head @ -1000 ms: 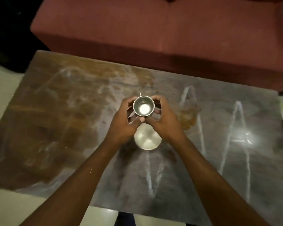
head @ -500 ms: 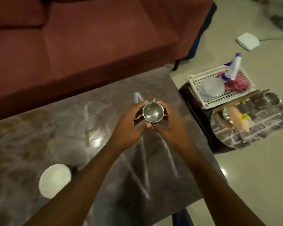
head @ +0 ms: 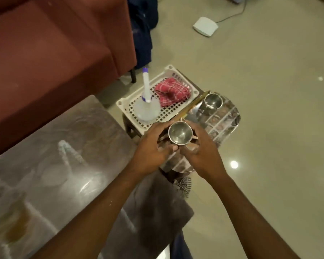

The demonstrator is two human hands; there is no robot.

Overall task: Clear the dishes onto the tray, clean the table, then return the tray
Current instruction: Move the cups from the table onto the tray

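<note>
A small steel cup is held upright between both hands, my left hand on its left side and my right hand on its right. Something thin and dark sticks out under the cup; I cannot tell what it is. The cup hangs over the near end of a shiny patterned tray that rests on a low dark stool beside the table. A second steel cup stands at the tray's far end. The streaked stone table lies at lower left.
A white slotted basket behind the tray holds a spray bottle and a red checked cloth. A maroon sofa runs along the table's far side. A white device with a cable lies on the tiled floor.
My view and both hands swung right, carrying the cup from above the table's middle to over the tray. The white bowl on the table has dropped out of view.
</note>
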